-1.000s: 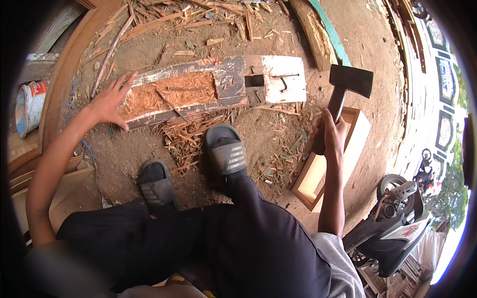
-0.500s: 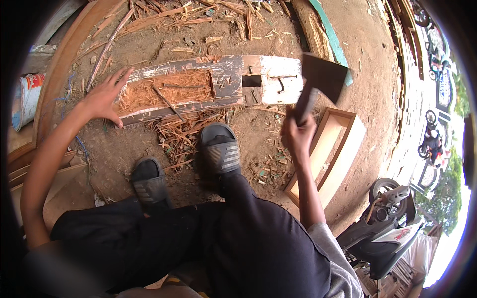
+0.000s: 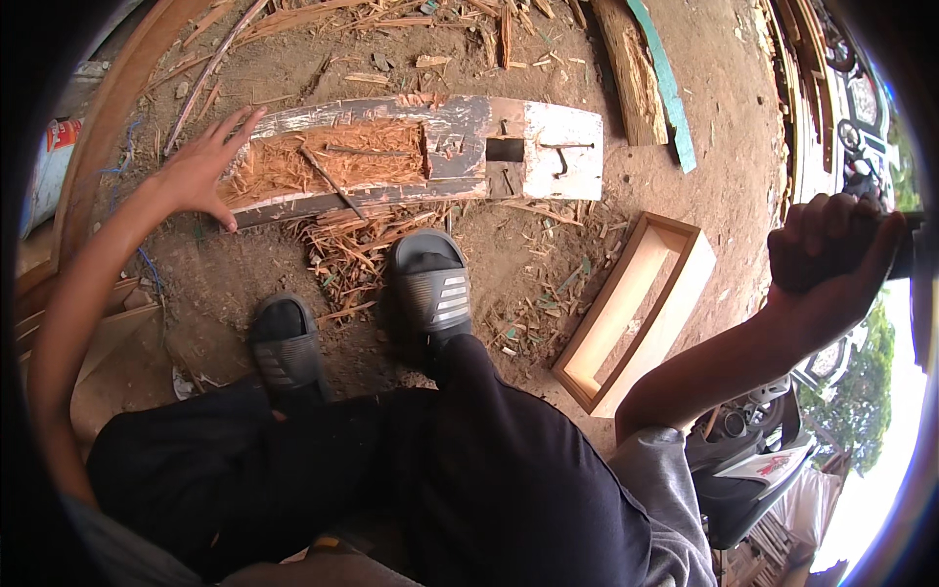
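— What's the biggest thing in front of you?

— I'm looking down at bare dirt ground (image 3: 685, 88), littered with wood chips (image 3: 352, 245) and offcuts. On it lies the painted timber beam (image 3: 440, 147), running left to right just past my sandals (image 3: 430, 284).

— How far along is the hewing?

— By my judgement, partway. The beam's left half is chopped open into a splintered orange trough; the right half keeps its grey and white paint, with a square mortise and a bent nail. So a good stretch looks left to cut.

— And your hands?

— My left hand (image 3: 201, 166) is spread flat, fingers released, pressing the beam's left end. My right hand (image 3: 831, 249) is clenched round a dark handle (image 3: 905, 256), raised at the right rim; the tool's head is out of view.

— Anything else about?

— An open wooden box frame (image 3: 636, 313) right of my feet, a green-edged plank (image 3: 655, 78) beyond, and a parked motorbike (image 3: 753, 470) at lower right.
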`<control>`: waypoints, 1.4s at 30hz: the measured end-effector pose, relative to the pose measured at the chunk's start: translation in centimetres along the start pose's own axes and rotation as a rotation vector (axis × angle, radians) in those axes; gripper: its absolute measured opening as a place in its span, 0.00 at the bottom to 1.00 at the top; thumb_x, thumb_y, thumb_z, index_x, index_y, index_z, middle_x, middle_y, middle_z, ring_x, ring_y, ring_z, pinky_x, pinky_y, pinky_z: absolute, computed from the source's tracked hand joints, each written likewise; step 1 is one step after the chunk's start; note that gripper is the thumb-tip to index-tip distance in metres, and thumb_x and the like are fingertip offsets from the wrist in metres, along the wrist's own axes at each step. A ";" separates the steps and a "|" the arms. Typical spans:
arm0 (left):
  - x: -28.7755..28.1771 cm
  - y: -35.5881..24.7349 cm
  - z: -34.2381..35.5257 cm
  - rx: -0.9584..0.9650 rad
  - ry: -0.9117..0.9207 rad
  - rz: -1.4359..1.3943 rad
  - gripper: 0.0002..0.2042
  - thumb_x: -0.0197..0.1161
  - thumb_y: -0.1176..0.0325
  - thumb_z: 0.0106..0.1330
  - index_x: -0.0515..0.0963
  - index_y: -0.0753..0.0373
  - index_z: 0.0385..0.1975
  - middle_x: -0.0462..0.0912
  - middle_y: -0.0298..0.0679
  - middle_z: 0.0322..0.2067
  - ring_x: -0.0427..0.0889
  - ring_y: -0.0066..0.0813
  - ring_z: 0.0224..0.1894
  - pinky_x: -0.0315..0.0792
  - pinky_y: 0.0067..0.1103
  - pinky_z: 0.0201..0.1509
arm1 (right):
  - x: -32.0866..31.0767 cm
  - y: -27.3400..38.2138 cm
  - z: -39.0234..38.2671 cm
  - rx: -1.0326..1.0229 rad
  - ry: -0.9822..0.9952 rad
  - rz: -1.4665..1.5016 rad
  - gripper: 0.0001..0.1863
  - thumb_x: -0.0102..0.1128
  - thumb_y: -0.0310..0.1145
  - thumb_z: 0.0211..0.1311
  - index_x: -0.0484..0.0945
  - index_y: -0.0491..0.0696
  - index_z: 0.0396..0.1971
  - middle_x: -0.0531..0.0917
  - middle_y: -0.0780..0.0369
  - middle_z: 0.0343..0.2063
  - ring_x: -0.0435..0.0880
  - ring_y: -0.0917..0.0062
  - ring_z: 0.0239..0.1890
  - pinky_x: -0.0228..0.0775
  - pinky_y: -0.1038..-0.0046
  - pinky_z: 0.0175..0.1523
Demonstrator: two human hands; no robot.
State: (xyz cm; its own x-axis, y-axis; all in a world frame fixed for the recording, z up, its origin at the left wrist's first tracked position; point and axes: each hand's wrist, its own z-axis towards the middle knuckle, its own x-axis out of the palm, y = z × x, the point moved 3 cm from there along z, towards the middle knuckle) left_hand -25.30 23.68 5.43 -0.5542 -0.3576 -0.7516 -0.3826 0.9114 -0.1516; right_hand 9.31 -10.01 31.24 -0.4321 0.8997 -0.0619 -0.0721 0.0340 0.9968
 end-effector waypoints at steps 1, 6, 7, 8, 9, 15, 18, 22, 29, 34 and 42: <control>0.0 0.0 0.0 0.001 0.001 -0.004 0.78 0.84 0.50 0.19 0.27 0.45 0.71 0.40 0.49 0.71 0.45 0.49 0.72 0.50 0.42 0.74 | -0.1 0.7 0.5 -0.061 0.011 0.044 0.17 0.52 0.50 0.68 0.67 0.51 0.28 0.65 0.68 0.16 0.62 0.83 0.15 0.50 0.82 0.16; -0.4 -0.1 0.1 0.026 -0.025 -0.006 0.78 0.84 0.51 0.18 0.28 0.45 0.71 0.41 0.49 0.71 0.47 0.49 0.72 0.51 0.42 0.74 | -1.7 -19.0 -6.8 -0.018 0.128 -0.358 0.12 0.56 0.29 0.63 0.70 0.50 0.19 0.73 0.66 0.09 0.68 0.83 0.08 0.60 0.81 0.13; -0.3 -0.1 -0.1 0.033 -0.029 -0.006 0.78 0.84 0.51 0.18 0.28 0.46 0.71 0.41 0.49 0.71 0.47 0.49 0.72 0.51 0.42 0.74 | -2.2 -23.8 -9.5 0.469 0.188 -0.522 0.11 0.57 0.31 0.60 0.70 0.49 0.18 0.72 0.66 0.10 0.69 0.84 0.09 0.60 0.80 0.13; 0.1 0.2 0.0 0.041 -0.042 -0.005 0.78 0.84 0.51 0.17 0.28 0.46 0.71 0.41 0.49 0.71 0.47 0.50 0.72 0.52 0.42 0.73 | -1.6 -25.0 -10.3 0.818 0.325 -0.720 0.12 0.60 0.33 0.55 0.70 0.46 0.17 0.71 0.68 0.10 0.69 0.86 0.10 0.59 0.78 0.14; 0.3 0.5 0.3 0.056 -0.058 -0.004 0.78 0.84 0.51 0.17 0.28 0.46 0.71 0.41 0.49 0.71 0.48 0.50 0.72 0.52 0.43 0.73 | -1.4 -24.2 -10.2 0.773 0.338 -0.727 0.12 0.59 0.34 0.55 0.70 0.46 0.17 0.71 0.68 0.10 0.69 0.85 0.10 0.59 0.78 0.15; -0.2 0.2 0.6 0.046 -0.064 0.007 0.78 0.84 0.50 0.17 0.29 0.45 0.71 0.42 0.51 0.71 0.50 0.52 0.71 0.53 0.43 0.72 | 2.3 -15.1 -8.9 0.783 0.362 -0.347 0.13 0.61 0.38 0.57 0.72 0.47 0.19 0.73 0.66 0.11 0.71 0.83 0.10 0.61 0.80 0.15; -0.3 0.8 -1.3 0.008 -0.038 0.008 0.78 0.84 0.51 0.16 0.29 0.46 0.71 0.42 0.50 0.71 0.49 0.51 0.71 0.53 0.43 0.72 | 1.9 -10.1 -5.4 0.510 0.224 -0.352 0.11 0.60 0.38 0.60 0.75 0.45 0.28 0.72 0.66 0.12 0.70 0.83 0.11 0.60 0.80 0.15; 0.2 0.0 0.2 0.015 -0.034 0.015 0.78 0.84 0.53 0.14 0.31 0.48 0.71 0.41 0.47 0.71 0.47 0.49 0.72 0.53 0.42 0.73 | 0.7 -1.5 -1.5 0.193 0.023 -0.083 0.11 0.58 0.38 0.63 0.73 0.46 0.28 0.64 0.68 0.14 0.63 0.83 0.13 0.55 0.81 0.13; 0.0 -0.4 0.3 0.012 -0.035 -0.012 0.79 0.83 0.53 0.13 0.32 0.50 0.72 0.42 0.48 0.71 0.47 0.49 0.72 0.53 0.42 0.73 | -3.4 -18.4 -4.3 0.078 -0.013 -0.443 0.09 0.55 0.28 0.58 0.68 0.50 0.19 0.70 0.67 0.10 0.67 0.86 0.11 0.58 0.79 0.14; 0.0 -0.2 0.3 0.023 -0.039 -0.020 0.78 0.83 0.51 0.13 0.33 0.51 0.72 0.43 0.50 0.71 0.48 0.52 0.71 0.54 0.42 0.72 | -5.7 -23.7 -7.6 0.766 0.110 -0.435 0.09 0.60 0.32 0.54 0.69 0.48 0.20 0.70 0.68 0.11 0.70 0.83 0.12 0.61 0.78 0.16; 0.1 1.1 -0.5 0.008 -0.022 0.004 0.79 0.82 0.44 0.15 0.28 0.43 0.71 0.40 0.48 0.71 0.47 0.50 0.72 0.51 0.45 0.73 | -8.0 -7.4 -0.4 0.390 -0.020 -0.235 0.18 0.57 0.49 0.62 0.72 0.47 0.32 0.69 0.67 0.16 0.67 0.83 0.15 0.60 0.81 0.18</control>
State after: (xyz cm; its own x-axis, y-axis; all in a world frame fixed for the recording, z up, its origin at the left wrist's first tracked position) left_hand -26.19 24.52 5.52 -0.5395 -0.3493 -0.7661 -0.3745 0.9145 -0.1532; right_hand 12.96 -17.64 24.30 -0.4268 0.8561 -0.2916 0.1792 0.3961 0.9006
